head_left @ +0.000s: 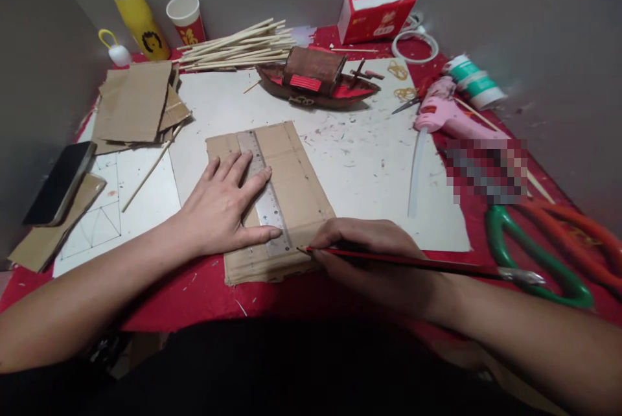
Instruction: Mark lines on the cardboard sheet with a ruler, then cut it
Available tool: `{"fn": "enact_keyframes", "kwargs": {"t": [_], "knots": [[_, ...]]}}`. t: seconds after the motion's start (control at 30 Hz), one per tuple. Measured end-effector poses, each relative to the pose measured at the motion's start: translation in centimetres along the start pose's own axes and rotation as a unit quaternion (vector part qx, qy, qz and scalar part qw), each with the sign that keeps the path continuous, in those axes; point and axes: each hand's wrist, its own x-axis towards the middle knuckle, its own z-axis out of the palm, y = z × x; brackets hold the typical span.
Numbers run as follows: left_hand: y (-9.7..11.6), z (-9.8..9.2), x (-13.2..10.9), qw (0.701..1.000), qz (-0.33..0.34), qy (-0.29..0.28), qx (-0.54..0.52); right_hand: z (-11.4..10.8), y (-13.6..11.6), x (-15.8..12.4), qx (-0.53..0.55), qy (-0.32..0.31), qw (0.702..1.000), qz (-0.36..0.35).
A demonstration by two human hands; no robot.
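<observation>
A clear ruler [278,212] lies lengthwise on a piece of brown cardboard [296,179] with faint pencil lines. My left hand [218,205] presses flat on the ruler and the cardboard, fingers spread. My right hand [364,244] is closed round a red and black pencil [403,262]. The pencil's tip is beside the ruler's near end, at or just above the cardboard. The cardboard rests partly on white paper [389,170] and partly on the red tablecloth [170,293].
A brown model boat [315,79] stands behind the cardboard, near a pile of wooden sticks [243,46]. Cardboard pieces [131,102] and a phone [61,183] lie left. On the right are a pink glue gun [442,111] and scissors with green and orange handles [505,241].
</observation>
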Motion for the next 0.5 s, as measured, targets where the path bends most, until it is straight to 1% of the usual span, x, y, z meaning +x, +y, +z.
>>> {"fn": "enact_keyframes", "kwargs": {"t": [0.3,0.5], "knots": [[0.01,-0.07,0.08,1.000,0.002,0.001,-0.008,0.35,0.17,0.01,-0.001,-0.004,0.999,-0.044],[-0.01,-0.09,0.20,1.000,-0.001,-0.003,-0.020,0.24,0.34,-0.23,-0.011,-0.025,0.999,-0.044]]}}
